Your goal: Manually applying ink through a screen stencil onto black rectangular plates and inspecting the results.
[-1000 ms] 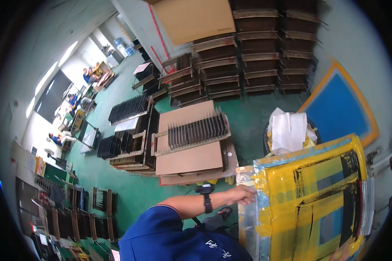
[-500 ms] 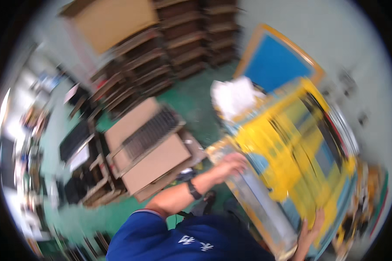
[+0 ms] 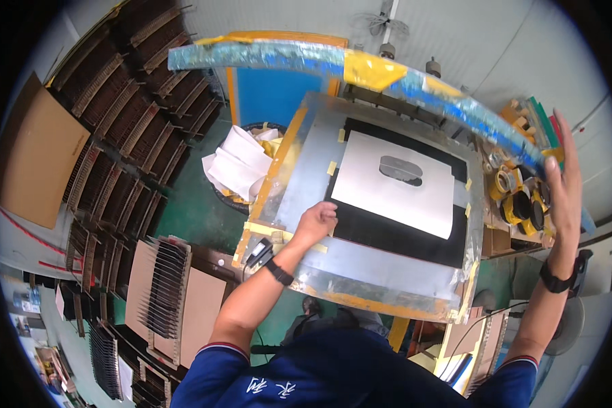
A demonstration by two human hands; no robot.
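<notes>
A screen-printing frame [image 3: 306, 59] with blue-smeared edges and yellow tape is raised, seen edge-on across the upper view. My right hand [image 3: 564, 190] touches its right end, with fingers stretched upward and the thumb apart. Below lies a tabletop [image 3: 381, 268] with taped edges. On it, a white sheet [image 3: 367, 183] with a grey-and-black rounded oblong [image 3: 401, 170] covers part of a black flat piece [image 3: 401, 241]. My left hand [image 3: 317, 221] is closed, fingers curled at the left edge of the black piece; whatever they may hold is hidden.
A bin of crumpled white sheets [image 3: 238, 163] stands left of the table. Dark slatted racks [image 3: 129, 136] line the left side. A blue panel [image 3: 268, 95] leans behind. Tape rolls and dark-rimmed tubs [image 3: 517, 204] crowd the right. Cardboard [image 3: 204, 299] lies lower left.
The yellow-taped frame has swung up from lying over the table, uncovering the white sheet and black piece. My right hand has risen with its end; my left hand is now over the tabletop.
</notes>
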